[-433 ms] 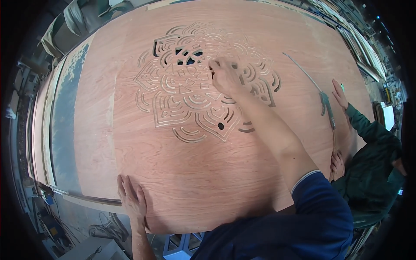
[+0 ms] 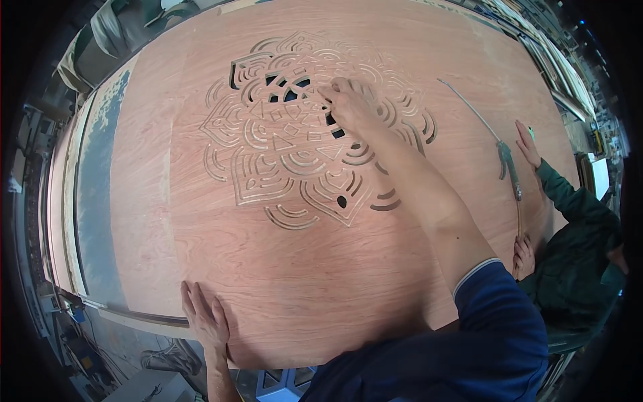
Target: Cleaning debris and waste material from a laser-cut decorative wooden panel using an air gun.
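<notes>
Little has changed: the right hand (image 2: 345, 100) still presses curled fingers into the cutout (image 2: 301, 134), grasping nothing visible; the left hand (image 2: 206, 318) stays flat on the panel (image 2: 301, 268).

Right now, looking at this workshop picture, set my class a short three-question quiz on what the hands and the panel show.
1. True or false: the left hand lies flat on the near edge of the plywood panel.
2. What does the right hand touch? A) the cut-out mandala pattern B) the long metal tool C) a bare corner of the panel
3. How many hands of the co-worker in the green sleeve rest on the panel?

Key: 1 true; 2 A; 3 two.
</notes>
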Demonstrator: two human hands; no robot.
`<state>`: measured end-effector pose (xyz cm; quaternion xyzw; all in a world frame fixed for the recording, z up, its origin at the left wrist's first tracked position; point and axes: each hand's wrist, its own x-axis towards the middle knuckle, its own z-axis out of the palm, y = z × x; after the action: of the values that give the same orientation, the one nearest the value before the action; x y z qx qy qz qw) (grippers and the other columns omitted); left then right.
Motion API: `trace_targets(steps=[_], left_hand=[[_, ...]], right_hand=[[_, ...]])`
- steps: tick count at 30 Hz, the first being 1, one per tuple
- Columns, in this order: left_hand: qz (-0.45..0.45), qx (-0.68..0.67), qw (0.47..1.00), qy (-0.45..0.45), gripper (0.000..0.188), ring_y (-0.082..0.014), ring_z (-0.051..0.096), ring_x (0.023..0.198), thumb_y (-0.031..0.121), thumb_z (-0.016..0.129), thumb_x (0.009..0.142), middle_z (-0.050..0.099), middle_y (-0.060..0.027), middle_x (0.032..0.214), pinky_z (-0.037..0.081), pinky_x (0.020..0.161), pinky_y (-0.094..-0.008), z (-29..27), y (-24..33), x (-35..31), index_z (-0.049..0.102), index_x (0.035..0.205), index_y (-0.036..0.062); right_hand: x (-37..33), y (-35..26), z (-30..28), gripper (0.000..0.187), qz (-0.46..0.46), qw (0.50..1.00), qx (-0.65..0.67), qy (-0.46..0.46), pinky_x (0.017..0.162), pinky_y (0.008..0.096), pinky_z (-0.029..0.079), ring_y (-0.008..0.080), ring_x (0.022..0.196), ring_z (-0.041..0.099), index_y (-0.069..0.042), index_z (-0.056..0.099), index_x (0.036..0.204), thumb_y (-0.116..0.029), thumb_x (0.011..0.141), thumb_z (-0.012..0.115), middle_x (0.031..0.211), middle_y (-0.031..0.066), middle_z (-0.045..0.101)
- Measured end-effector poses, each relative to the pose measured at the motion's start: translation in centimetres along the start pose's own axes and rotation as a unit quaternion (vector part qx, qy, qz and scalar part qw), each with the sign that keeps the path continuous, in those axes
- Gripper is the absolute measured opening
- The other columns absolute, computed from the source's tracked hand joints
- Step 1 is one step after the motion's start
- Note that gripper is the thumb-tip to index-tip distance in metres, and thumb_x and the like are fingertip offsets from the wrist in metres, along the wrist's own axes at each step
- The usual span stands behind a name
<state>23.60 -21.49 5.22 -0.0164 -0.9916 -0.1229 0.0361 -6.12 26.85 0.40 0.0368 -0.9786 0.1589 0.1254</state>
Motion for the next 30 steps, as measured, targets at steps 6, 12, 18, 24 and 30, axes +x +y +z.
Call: trace_targets(steps=[6, 12, 18, 24, 30], left_hand=[[-0.003, 0.005, 1.000, -0.002, 0.053, -0.0467, 0.038, 0.146, 0.027, 0.056, 0.104, 0.036, -0.0279, 0.160, 0.034, 0.118, -0.0511, 0.1, 0.1, 0.2, 0.047, 0.150, -0.0003], [0.000, -0.002, 1.000, 0.001, 0.053, -0.0463, 0.038, 0.146, 0.026, 0.056, 0.104, 0.036, -0.0276, 0.160, 0.034, 0.118, -0.0509, 0.2, -0.1, 0.3, 0.047, 0.149, 0.0001], [-0.001, 0.003, 1.000, 0.001, 0.054, -0.0467, 0.038, 0.146, 0.027, 0.056, 0.103, 0.036, -0.0277, 0.160, 0.034, 0.119, -0.0512, 0.2, -0.1, 0.2, 0.047, 0.150, 0.0001], [-0.009, -0.006, 1.000, -0.004, 0.055, -0.0463, 0.038, 0.146, 0.027, 0.057, 0.103, 0.035, -0.0277, 0.160, 0.035, 0.118, -0.0504, -0.5, 0.4, 0.3, 0.048, 0.150, -0.0002], [-0.019, -0.008, 1.000, -0.009, 0.055, -0.0464, 0.038, 0.146, 0.026, 0.058, 0.103, 0.036, -0.0276, 0.160, 0.036, 0.118, -0.0507, -0.2, 0.5, 0.2, 0.048, 0.149, -0.0002]], right_hand=[[0.7, -0.4, -0.3, 0.049, -0.004, 1.000, 0.002, -0.031, 0.109, 0.0490, 0.036, 0.0307, 0.132, 0.050, -0.021, 0.066, 0.133, -0.001, 0.088, 0.060, 0.142, 0.0079, 0.054], [2.0, -0.5, 0.2, 0.056, -0.020, 0.997, 0.009, -0.070, 0.116, 0.0510, 0.034, 0.0336, 0.139, 0.044, -0.023, 0.063, 0.141, 0.000, 0.089, 0.063, 0.150, 0.0088, 0.049], [5.0, -1.7, 0.0, 0.047, 0.012, 0.986, -0.040, -0.159, 0.113, 0.0479, 0.039, 0.0373, 0.138, 0.044, -0.025, 0.066, 0.137, -0.012, 0.093, 0.068, 0.149, 0.0110, 0.049], [7.7, -1.5, 0.4, 0.027, 0.027, 0.971, -0.051, -0.231, 0.101, 0.0445, 0.049, 0.0336, 0.121, 0.058, -0.021, 0.073, 0.122, -0.023, 0.095, 0.067, 0.136, 0.0143, 0.053], [8.2, -1.3, -0.9, 0.035, 0.020, 0.964, -0.039, -0.264, 0.102, 0.0430, 0.049, 0.0317, 0.124, 0.060, -0.020, 0.071, 0.128, -0.016, 0.094, 0.064, 0.140, 0.0174, 0.052]])
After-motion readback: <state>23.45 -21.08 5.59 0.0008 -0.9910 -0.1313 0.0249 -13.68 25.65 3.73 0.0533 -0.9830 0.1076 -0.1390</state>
